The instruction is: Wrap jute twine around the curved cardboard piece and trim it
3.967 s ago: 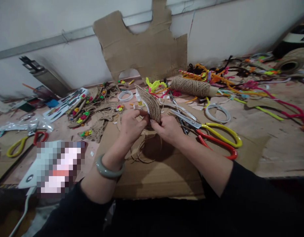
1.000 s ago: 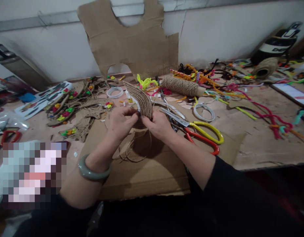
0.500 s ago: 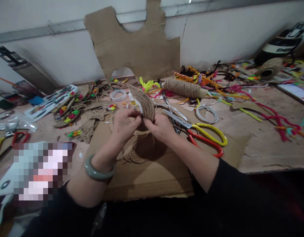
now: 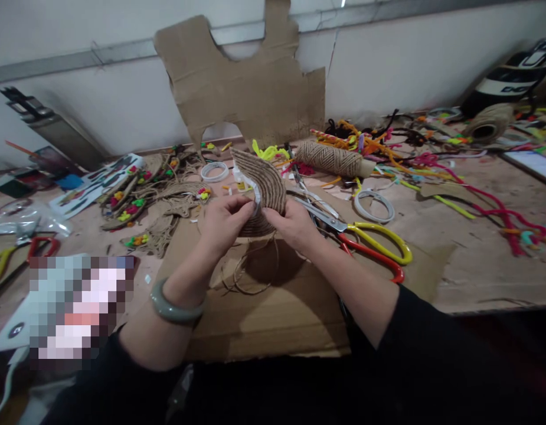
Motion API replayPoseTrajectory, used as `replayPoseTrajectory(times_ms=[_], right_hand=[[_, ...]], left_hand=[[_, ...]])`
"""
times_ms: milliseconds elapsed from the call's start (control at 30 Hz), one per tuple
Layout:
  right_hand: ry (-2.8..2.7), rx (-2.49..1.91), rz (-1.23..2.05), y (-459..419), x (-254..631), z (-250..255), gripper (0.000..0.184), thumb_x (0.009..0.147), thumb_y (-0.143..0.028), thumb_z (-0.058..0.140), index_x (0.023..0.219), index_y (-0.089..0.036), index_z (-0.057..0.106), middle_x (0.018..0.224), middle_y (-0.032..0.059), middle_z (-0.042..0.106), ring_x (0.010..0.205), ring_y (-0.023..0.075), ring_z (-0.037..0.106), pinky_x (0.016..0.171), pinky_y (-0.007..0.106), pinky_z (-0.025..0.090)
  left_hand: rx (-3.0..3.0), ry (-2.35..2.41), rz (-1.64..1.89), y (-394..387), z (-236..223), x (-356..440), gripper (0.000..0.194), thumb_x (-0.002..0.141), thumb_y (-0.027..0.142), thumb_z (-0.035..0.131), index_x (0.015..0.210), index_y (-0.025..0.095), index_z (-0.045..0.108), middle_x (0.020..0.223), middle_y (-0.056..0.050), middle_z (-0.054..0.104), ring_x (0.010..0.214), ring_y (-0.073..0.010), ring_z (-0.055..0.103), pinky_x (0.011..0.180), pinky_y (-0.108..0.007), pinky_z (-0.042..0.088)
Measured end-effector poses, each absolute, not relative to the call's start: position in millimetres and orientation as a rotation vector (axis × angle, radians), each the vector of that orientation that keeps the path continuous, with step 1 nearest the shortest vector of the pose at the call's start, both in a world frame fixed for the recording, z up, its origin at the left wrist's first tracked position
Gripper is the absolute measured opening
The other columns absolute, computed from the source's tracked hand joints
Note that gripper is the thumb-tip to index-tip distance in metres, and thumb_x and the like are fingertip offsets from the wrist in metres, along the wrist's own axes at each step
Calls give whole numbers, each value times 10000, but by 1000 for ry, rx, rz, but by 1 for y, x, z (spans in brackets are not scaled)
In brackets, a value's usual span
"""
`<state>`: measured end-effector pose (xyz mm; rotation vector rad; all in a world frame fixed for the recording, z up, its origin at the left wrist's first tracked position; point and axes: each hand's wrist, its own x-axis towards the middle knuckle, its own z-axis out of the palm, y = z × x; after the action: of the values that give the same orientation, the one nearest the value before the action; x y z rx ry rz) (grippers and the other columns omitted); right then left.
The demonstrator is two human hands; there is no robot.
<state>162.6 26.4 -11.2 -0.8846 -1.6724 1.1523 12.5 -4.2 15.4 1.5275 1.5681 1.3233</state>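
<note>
Head view: my left hand [image 4: 226, 224] pinches a curved, ridged brown twine piece with a white edge [image 4: 270, 184], thumb and forefinger at that edge; my right hand [image 4: 294, 225] grips its other side, thumb across the ridges. I hold the piece tilted above a flat brown cardboard sheet [image 4: 277, 321], with loose loops of thin brown cord [image 4: 236, 283] below it. Steel scissors with yellow and red handles [image 4: 337, 224] lie just beside my right hand; a thick brown twine spool [image 4: 330, 160] lies farther back.

Ridged twine piece [image 4: 269, 182] — curved, tilted
</note>
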Motion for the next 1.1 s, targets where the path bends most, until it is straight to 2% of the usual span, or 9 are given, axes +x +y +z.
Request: replayPoseTrajectory(times_ms=[333,533,700,833,1100], right_hand=[[-1706,-888,1201,28,164,-12,229,767,-353,535,863,-151,589,812,36,593,759,166,529,754,340,456],[-1739,-875,1229,29,164,-12,235,774,-363,522,839,-146,585,779,22,556,726,152,497,719,322,438],[-1686,-847,1311,28,165,-12,262,777,-361,538,901,-140,604,837,40,603,801,175,547,760,336,463],[-1639,-831,1374,29,165,-13,250,777,-342,553,910,-141,619,859,44,641,832,185,583,791,348,481],[-1680,-831,1372,32,164,-14,223,767,-309,561,901,-143,628,871,38,646,838,180,587,823,356,478]], left_hand=[[1344,1523,1253,-4,19,17,196,591,345,692,639,156,671,544,25,566,504,-98,458,501,-234,336],[1270,1514,1240,-3,19,17,245,549,376,718,619,152,648,540,27,561,500,-92,446,499,-231,332],[1237,1505,1218,-3,20,17,314,546,436,750,621,151,639,522,31,534,488,-89,426,488,-230,306],[1203,1450,1222,-2,21,16,375,536,494,765,621,150,640,549,17,557,520,-100,451,524,-241,350],[1296,1389,1231,-1,18,13,242,574,364,758,592,149,648,578,7,589,572,-105,476,592,-245,378]])
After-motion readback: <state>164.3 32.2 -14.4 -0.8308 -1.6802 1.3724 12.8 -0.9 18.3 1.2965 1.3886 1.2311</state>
